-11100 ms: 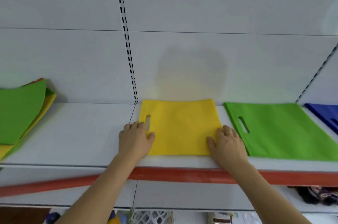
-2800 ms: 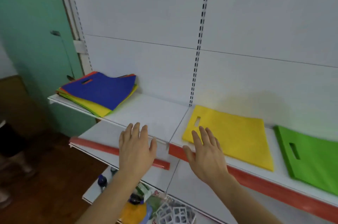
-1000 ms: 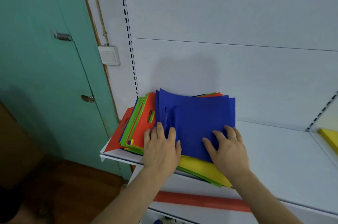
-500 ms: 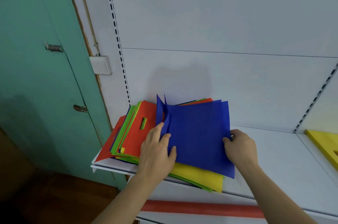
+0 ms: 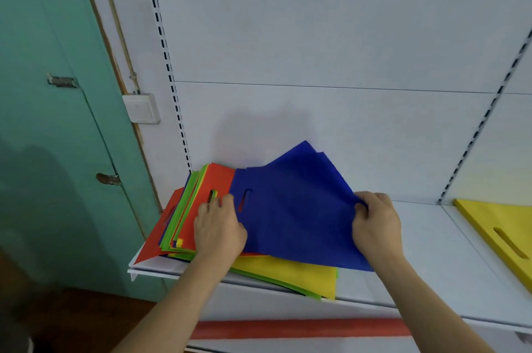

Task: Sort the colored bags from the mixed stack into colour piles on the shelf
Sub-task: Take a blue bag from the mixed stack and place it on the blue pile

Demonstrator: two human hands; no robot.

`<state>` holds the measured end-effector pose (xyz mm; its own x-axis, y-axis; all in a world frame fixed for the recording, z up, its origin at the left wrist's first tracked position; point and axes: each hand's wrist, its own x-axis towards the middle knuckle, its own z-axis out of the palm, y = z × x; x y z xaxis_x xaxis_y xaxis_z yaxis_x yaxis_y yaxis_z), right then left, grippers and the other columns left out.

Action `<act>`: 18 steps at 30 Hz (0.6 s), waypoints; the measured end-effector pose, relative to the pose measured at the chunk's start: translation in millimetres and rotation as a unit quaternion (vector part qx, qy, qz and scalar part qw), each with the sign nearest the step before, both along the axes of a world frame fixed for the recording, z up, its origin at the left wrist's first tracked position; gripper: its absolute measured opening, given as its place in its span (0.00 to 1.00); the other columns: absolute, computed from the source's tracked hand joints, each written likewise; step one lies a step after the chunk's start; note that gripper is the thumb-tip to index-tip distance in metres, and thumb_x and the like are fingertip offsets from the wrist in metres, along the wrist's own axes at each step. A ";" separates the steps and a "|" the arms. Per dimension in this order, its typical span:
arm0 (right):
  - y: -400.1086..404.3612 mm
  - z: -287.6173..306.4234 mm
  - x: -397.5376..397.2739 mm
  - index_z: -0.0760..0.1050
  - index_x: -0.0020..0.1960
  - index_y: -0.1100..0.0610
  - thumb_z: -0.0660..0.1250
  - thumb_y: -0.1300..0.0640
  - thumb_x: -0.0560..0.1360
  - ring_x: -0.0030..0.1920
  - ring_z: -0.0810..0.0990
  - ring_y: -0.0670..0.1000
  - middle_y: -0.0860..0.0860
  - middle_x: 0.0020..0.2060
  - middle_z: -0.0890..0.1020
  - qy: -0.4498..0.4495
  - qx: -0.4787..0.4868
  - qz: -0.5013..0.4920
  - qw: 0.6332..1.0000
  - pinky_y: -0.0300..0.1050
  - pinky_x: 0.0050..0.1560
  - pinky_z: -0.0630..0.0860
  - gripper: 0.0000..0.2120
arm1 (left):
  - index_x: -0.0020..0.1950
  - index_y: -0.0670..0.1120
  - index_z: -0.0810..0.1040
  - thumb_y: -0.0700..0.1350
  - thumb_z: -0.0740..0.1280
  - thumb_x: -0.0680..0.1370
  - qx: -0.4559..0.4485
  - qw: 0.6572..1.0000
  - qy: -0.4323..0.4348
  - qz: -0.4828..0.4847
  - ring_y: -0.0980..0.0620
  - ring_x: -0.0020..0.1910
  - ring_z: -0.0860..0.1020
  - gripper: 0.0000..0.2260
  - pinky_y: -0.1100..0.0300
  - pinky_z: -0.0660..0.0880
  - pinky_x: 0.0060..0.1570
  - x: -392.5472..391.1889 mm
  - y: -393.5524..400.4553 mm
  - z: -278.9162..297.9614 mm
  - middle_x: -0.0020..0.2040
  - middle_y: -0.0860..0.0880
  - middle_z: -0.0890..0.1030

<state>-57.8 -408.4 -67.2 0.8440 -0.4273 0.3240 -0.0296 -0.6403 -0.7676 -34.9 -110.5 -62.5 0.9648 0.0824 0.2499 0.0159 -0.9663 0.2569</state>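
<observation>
Now the right hand (image 5: 375, 226) pinches the blue bag's (image 5: 296, 208) edge, lifting it, while the left hand (image 5: 220, 230) presses flat, fingers straight, on the mixed stack (image 5: 198, 208).

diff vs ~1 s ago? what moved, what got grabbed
Right hand went from flat on the blue bag to pinching its right edge, lifting that side. Left hand still presses the mixed stack, which stayed put on the shelf.
</observation>
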 end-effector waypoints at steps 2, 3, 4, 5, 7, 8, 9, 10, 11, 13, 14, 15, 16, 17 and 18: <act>-1.5 6.3 -6.8 0.79 0.58 0.46 0.57 0.62 0.83 0.50 0.78 0.47 0.45 0.52 0.82 -0.050 0.025 -0.002 0.998 0.45 0.53 0.71 0.16 | 0.65 0.47 0.71 0.46 0.67 0.78 -0.026 1.000 -0.002 0.017 0.41 0.57 0.76 0.16 0.48 0.72 0.49 5.1 -2.3 4.3 0.58 0.46 0.81; -2.5 9.4 -10.1 0.78 0.57 0.43 0.57 0.61 0.83 0.49 0.79 0.44 0.42 0.50 0.83 -0.070 0.040 -0.002 0.997 0.45 0.51 0.72 0.16 | 0.62 0.47 0.71 0.48 0.67 0.79 -0.057 0.998 -0.008 0.019 0.40 0.55 0.77 0.14 0.49 0.71 0.47 8.3 -3.2 4.3 0.56 0.45 0.82; -3.5 12.2 -13.3 0.78 0.56 0.41 0.58 0.60 0.83 0.49 0.80 0.42 0.39 0.48 0.84 -0.088 0.055 -0.005 0.995 0.44 0.49 0.72 0.16 | 0.64 0.47 0.71 0.50 0.66 0.80 -0.100 0.995 -0.011 0.019 0.39 0.55 0.78 0.15 0.48 0.72 0.47 12.6 -3.9 3.2 0.57 0.45 0.82; -4.7 14.6 -16.0 0.78 0.55 0.40 0.59 0.59 0.83 0.48 0.80 0.41 0.38 0.46 0.84 -0.102 0.073 -0.009 0.992 0.43 0.47 0.73 0.15 | 0.68 0.46 0.70 0.52 0.66 0.82 -0.160 0.987 -0.007 0.019 0.39 0.58 0.79 0.18 0.48 0.74 0.50 17.6 -5.0 2.5 0.60 0.45 0.82; -8.5 17.7 -20.6 0.78 0.56 0.39 0.60 0.57 0.84 0.48 0.81 0.40 0.36 0.46 0.84 -0.126 0.108 -0.021 0.986 0.42 0.46 0.74 0.13 | 0.77 0.46 0.68 0.54 0.67 0.83 -0.333 0.943 0.019 0.016 0.42 0.64 0.79 0.25 0.49 0.76 0.58 28.2 -7.4 4.1 0.67 0.45 0.80; -10.6 19.0 -22.3 0.78 0.56 0.39 0.61 0.56 0.84 0.48 0.81 0.40 0.36 0.47 0.84 -0.136 0.121 -0.025 0.983 0.42 0.46 0.74 0.12 | 0.78 0.46 0.68 0.53 0.69 0.82 -0.426 0.904 0.033 0.017 0.44 0.64 0.79 0.27 0.51 0.76 0.58 31.8 -9.0 5.3 0.69 0.45 0.79; -13.1 20.5 -23.8 0.78 0.57 0.40 0.62 0.55 0.84 0.48 0.81 0.40 0.35 0.48 0.84 -0.147 0.131 -0.030 0.980 0.43 0.46 0.75 0.11 | 0.77 0.47 0.71 0.52 0.71 0.81 -0.509 0.860 0.042 0.019 0.46 0.61 0.80 0.25 0.51 0.77 0.56 34.6 -10.4 6.6 0.67 0.46 0.80; -16.2 22.0 -24.8 0.77 0.57 0.40 0.63 0.53 0.84 0.48 0.81 0.40 0.36 0.48 0.84 -0.157 0.141 -0.035 0.977 0.43 0.47 0.75 0.09 | 0.72 0.49 0.76 0.50 0.73 0.81 -0.568 0.821 0.044 0.013 0.46 0.58 0.83 0.21 0.50 0.80 0.53 36.9 -11.0 7.5 0.64 0.47 0.82; -19.2 23.5 -25.3 0.76 0.56 0.40 0.65 0.52 0.84 0.48 0.81 0.40 0.36 0.47 0.84 -0.166 0.150 -0.040 0.974 0.44 0.47 0.75 0.06 | 0.66 0.50 0.81 0.48 0.73 0.80 -0.602 0.798 0.037 0.002 0.45 0.54 0.85 0.14 0.47 0.82 0.50 39.3 -11.1 7.1 0.60 0.47 0.85; -24.0 26.7 -25.4 0.74 0.55 0.40 0.68 0.48 0.83 0.47 0.82 0.42 0.37 0.47 0.83 -0.179 0.155 -0.048 0.970 0.47 0.47 0.77 0.04 | 0.55 0.53 0.85 0.47 0.72 0.79 -0.619 0.784 0.001 -0.034 0.44 0.50 0.87 0.06 0.40 0.84 0.50 42.4 -9.2 8.2 0.52 0.48 0.88; -25.4 27.6 -24.9 0.73 0.55 0.39 0.68 0.47 0.83 0.47 0.82 0.42 0.37 0.48 0.82 -0.183 0.152 -0.049 0.970 0.48 0.46 0.77 0.04 | 0.54 0.54 0.85 0.48 0.71 0.78 -0.610 0.790 -0.023 -0.052 0.45 0.50 0.87 0.06 0.40 0.84 0.50 43.5 -8.0 10.6 0.51 0.49 0.88; -26.3 28.1 -24.0 0.72 0.55 0.39 0.67 0.47 0.83 0.47 0.82 0.42 0.37 0.48 0.82 -0.187 0.149 -0.048 0.970 0.48 0.45 0.77 0.04 | 0.55 0.55 0.84 0.50 0.70 0.78 -0.596 0.799 -0.047 -0.069 0.47 0.51 0.86 0.07 0.42 0.83 0.49 44.4 -7.3 13.9 0.51 0.51 0.88; -26.9 27.8 -23.1 0.71 0.55 0.39 0.66 0.47 0.84 0.46 0.81 0.42 0.37 0.48 0.82 -0.190 0.146 -0.044 0.970 0.49 0.45 0.77 0.04 | 0.56 0.57 0.84 0.52 0.69 0.78 -0.583 0.805 -0.068 -0.086 0.49 0.52 0.86 0.09 0.45 0.83 0.49 44.8 -6.8 17.4 0.53 0.53 0.87; -26.7 26.2 -21.8 0.70 0.56 0.39 0.64 0.47 0.85 0.47 0.81 0.42 0.36 0.48 0.81 -0.189 0.142 -0.036 0.971 0.49 0.44 0.77 0.03 | 0.58 0.58 0.83 0.54 0.68 0.78 -0.576 0.808 -0.083 -0.098 0.51 0.54 0.86 0.09 0.48 0.82 0.49 44.5 -7.2 19.9 0.55 0.54 0.87; -26.4 22.9 -20.5 0.70 0.58 0.40 0.62 0.47 0.86 0.47 0.81 0.41 0.35 0.49 0.81 -0.180 0.137 -0.025 0.974 0.49 0.43 0.76 0.02 | 0.59 0.59 0.82 0.54 0.67 0.79 -0.570 0.810 -0.091 -0.105 0.51 0.54 0.85 0.10 0.50 0.81 0.49 43.7 -8.0 20.6 0.56 0.55 0.87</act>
<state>-78.4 -434.8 -44.3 0.6727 -0.5772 0.4630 0.2478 -0.4139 -0.8760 8.8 -118.5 -41.9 0.9434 0.1986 0.2655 -0.2551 -0.0767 0.9639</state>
